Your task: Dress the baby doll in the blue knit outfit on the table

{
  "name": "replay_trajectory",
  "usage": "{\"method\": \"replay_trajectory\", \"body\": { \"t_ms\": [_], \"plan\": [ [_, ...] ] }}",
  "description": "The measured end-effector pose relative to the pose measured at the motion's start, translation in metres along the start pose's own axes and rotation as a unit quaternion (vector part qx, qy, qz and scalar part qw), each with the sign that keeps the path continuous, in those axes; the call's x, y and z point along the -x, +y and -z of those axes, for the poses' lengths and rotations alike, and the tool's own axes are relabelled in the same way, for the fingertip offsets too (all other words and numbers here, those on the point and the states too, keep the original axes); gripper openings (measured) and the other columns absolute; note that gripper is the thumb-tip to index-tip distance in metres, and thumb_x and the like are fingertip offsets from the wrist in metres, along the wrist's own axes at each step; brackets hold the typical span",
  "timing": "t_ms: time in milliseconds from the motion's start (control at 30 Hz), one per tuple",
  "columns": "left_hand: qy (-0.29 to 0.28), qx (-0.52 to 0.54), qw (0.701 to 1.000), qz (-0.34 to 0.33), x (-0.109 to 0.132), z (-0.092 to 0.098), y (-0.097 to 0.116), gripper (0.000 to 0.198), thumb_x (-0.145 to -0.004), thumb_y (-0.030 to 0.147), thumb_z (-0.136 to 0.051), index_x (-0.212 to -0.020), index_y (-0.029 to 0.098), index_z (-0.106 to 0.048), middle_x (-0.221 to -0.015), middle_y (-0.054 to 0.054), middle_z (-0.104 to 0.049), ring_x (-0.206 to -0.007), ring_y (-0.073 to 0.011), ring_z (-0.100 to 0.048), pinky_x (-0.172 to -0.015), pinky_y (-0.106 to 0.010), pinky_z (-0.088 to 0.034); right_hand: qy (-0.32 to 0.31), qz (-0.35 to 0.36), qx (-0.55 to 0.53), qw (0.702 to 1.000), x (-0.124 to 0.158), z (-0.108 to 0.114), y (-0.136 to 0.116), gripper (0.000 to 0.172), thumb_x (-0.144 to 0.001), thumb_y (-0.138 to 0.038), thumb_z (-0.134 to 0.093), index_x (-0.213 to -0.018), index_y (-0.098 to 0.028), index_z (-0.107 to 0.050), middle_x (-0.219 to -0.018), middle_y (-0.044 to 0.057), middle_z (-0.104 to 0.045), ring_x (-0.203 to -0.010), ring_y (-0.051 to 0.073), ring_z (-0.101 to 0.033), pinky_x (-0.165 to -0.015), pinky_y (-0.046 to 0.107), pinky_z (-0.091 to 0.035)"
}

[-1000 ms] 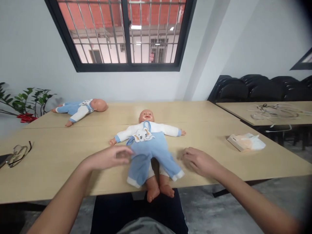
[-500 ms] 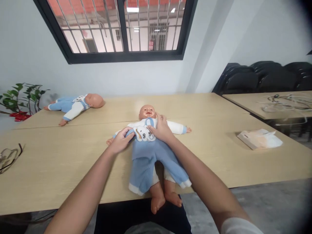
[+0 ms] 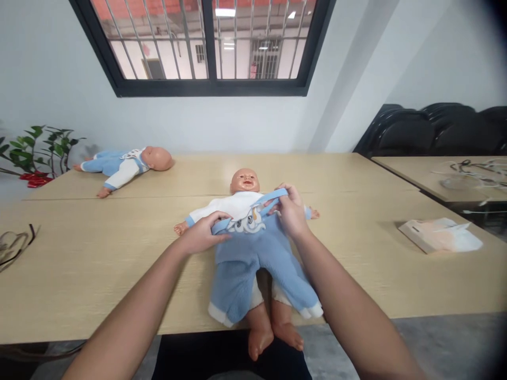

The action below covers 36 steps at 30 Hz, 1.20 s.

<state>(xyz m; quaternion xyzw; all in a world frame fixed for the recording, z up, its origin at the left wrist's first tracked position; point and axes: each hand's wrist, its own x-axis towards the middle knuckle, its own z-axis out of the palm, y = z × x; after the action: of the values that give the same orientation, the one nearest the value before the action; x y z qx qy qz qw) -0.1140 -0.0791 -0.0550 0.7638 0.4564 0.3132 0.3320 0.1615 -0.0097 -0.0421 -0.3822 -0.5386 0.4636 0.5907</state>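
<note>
Pale wood table (image 3: 114,237), seam running 9 to 3. Doll (image 3: 245,179) mid-table, on its back, head toward 12, feet past the 6 o'clock edge. From it: second doll (image 3: 130,165) at 10, head toward 3; glasses (image 3: 33,232) at 9; tissues (image 3: 423,235) at 3. Second table (image 3: 415,168), 2 o'clock: cables (image 3: 467,167).

Single head-worn view, from above near side of table (image 3: 106,237), facing forward and down, nearer doll (image 3: 230,202) close mid-frame, window (image 3: 209,50) beyond, cut at top.
</note>
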Motion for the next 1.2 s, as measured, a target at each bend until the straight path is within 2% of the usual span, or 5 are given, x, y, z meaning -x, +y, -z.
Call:
{"method": "replay_trajectory", "body": {
  "t_ms": [233, 500, 767, 900, 1200],
  "plan": [
    [-0.016, 0.067, 0.998, 0.015, 0.003, -0.004, 0.001, 0.098, -0.068, 0.05, -0.09, -0.151, 0.023, -0.046, -0.154, -0.016, -0.052, -0.14, -0.036, -0.052, -0.115, -0.047, -0.043, 0.136, 0.165, 0.261, 0.941, 0.004, 0.009, -0.015, 0.032, -0.079, -0.025, -0.053, -0.11, -0.019, -0.06, -0.112, 0.014, -0.064, -0.107, 0.029, -0.062, -0.1, 0.047, -0.051],
    [-0.061, -0.067, 0.996, -0.024, 0.003, -0.015, 0.016, 0.044, -0.083, 0.049, -0.077, -0.117, 0.022, -0.07, -0.119, -0.01, -0.072, -0.112, -0.0334, -0.064, -0.103, -0.047, -0.049, -0.335, 0.324, 0.411, 0.783, 0.042, -0.028, -0.022, 0.053, -0.093, -0.037, -0.068, -0.142, -0.022, -0.057, -0.135, 0.013, -0.069, -0.132, 0.032, -0.056, -0.124, 0.058, -0.028],
    [0.063, 0.006, 0.997, -0.045, 0.008, -0.022, 0.016, 0.047, -0.102, 0.048, -0.052, -0.136, 0.019, -0.061, -0.134, -0.011, -0.069, -0.125, -0.0289, -0.062, -0.11, -0.04, -0.046, -0.229, 0.351, 0.367, 0.83, 0.033, -0.02, -0.018, 0.022, -0.096, -0.045, -0.068, -0.101, -0.024, -0.072, -0.106, 0.011, -0.078, -0.114, 0.029, -0.07, -0.104, 0.049, -0.05],
    [-0.054, 0.084, 0.995, -0.032, 0.009, -0.014, 0.015, 0.053, -0.095, 0.057, -0.059, -0.131, 0.018, -0.062, -0.126, -0.01, -0.07, -0.116, -0.0291, -0.065, -0.102, -0.039, -0.05, -0.231, 0.328, 0.29, 0.869, 0.043, -0.023, -0.027, 0.022, -0.099, -0.045, -0.063, -0.094, -0.025, -0.068, -0.099, 0.009, -0.077, -0.109, 0.027, -0.071, -0.097, 0.046, -0.053],
    [-0.032, 0.0, 0.999, -0.026, 0.003, -0.01, 0.015, 0.025, -0.093, 0.044, -0.06, -0.094, 0.021, -0.071, -0.092, -0.004, -0.071, -0.09, -0.023, -0.063, -0.088, -0.035, -0.048, -0.356, 0.068, 0.202, 0.91, 0.052, -0.023, -0.045, 0.033, -0.094, -0.054, -0.065, -0.091, -0.021, -0.059, -0.072, -0.003, -0.062, -0.063, 0.013, -0.052, -0.059, 0.025, -0.04]
  ]
}}
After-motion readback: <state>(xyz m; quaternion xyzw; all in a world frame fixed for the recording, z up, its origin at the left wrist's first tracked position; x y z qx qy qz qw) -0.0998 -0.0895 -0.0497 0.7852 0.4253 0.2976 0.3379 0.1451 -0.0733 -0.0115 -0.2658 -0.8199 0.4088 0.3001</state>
